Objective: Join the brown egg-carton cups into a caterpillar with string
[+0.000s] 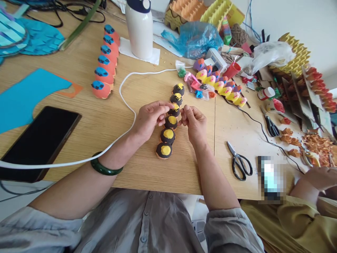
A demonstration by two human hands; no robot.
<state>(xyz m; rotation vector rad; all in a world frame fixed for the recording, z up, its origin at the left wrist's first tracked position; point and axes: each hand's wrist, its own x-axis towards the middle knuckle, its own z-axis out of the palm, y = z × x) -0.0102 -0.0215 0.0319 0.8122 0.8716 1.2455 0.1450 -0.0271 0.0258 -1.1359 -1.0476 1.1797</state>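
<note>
At a black bumpy strip, my left hand and right hand pinch, contents unclear. Far yellow tops are marked, nearest three plain.

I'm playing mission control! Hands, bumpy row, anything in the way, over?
Left hand, right hand: fingertips pinched, anything held unclear. Black-and-yellow row: between them, nearest three tops plain yellow. White cable: close to left hand, clear of row.

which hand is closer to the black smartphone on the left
Left. The left hand is to the right of the black smartphone, at the left side of the black and yellow domed strip; the right hand is farther away, at the strip's right side.
</note>
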